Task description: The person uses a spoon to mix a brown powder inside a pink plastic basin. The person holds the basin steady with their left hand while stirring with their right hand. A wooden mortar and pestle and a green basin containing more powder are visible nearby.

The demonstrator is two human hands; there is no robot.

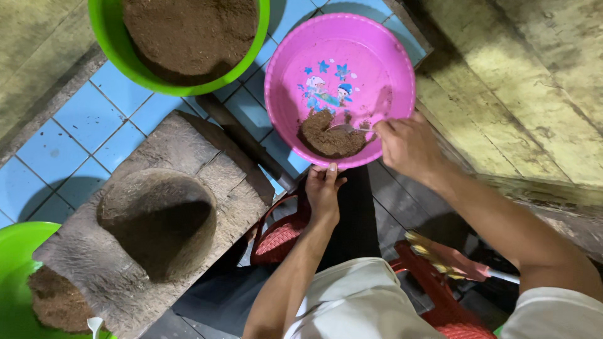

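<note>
At the pink basin (383,56) rim, left hand (323,191) grips; right hand (408,147) scoops.

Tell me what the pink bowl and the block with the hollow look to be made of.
Pink bowl: likely plastic, glossy, with a soft sheen, thin rim and printed cartoon picture inside. Block: probably stone or concrete, though weathered wood is possible; grey, rough and matte, with cracks across its top and a worn round hollow.
</note>
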